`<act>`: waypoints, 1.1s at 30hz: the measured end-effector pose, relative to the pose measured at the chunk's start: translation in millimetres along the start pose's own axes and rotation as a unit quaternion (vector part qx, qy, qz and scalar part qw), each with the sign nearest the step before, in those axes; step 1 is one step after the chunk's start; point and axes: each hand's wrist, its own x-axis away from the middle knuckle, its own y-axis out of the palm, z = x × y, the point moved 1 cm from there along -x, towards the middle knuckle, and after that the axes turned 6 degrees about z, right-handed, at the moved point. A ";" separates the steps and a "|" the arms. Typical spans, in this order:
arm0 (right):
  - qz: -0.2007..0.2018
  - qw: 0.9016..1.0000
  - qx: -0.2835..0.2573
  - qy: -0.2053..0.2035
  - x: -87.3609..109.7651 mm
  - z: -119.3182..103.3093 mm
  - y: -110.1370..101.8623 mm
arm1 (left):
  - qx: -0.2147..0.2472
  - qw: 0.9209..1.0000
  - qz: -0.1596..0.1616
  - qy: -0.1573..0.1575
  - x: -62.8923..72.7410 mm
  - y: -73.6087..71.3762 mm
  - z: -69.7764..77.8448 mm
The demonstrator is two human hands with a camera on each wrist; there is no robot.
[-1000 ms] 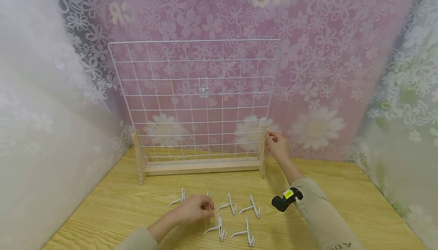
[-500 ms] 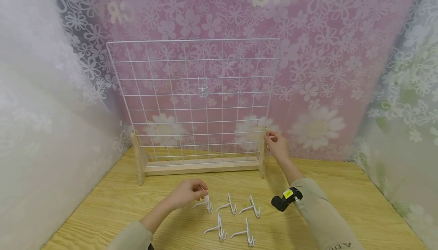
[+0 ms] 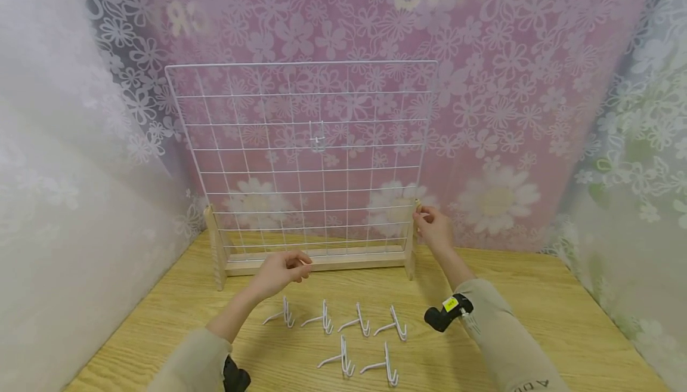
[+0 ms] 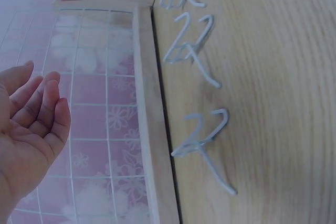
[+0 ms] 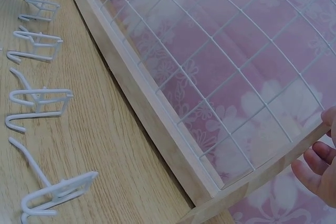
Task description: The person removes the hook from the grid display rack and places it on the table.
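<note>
A white wire grid panel (image 3: 347,170) stands upright in a wooden stand (image 3: 343,259). My right hand (image 3: 433,228) pinches the top of the stand's right wooden upright, thumb on one side and fingers on the other in the right wrist view. In front of the panel my left hand (image 3: 281,272) is raised over the table, fingers loosely bent and nothing between them; its palm (image 4: 23,153) shows in the left wrist view. Several white wire hooks lie on the table below it, among them a near-left hook (image 3: 280,313). One double-wire hook (image 3: 317,137) hangs on the grid.
The table (image 3: 515,320) has a yellow wood grain. Behind the grid hangs a pink floral curtain (image 3: 499,99), with pale patterned sheets at both sides. Two more hooks lie nearer the front, one being the front-right hook (image 3: 385,366).
My left hand has lifted from among the hooks and moved up and slightly left toward the stand's base, uncovering the hooks beneath. The right hand stays on the upright.
</note>
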 end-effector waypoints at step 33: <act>0.013 1.000 0.008 0.008 2.0 -2.5 2.9 | 0.009 0.993 0.116 -0.017 -45.1 -53.0 57.8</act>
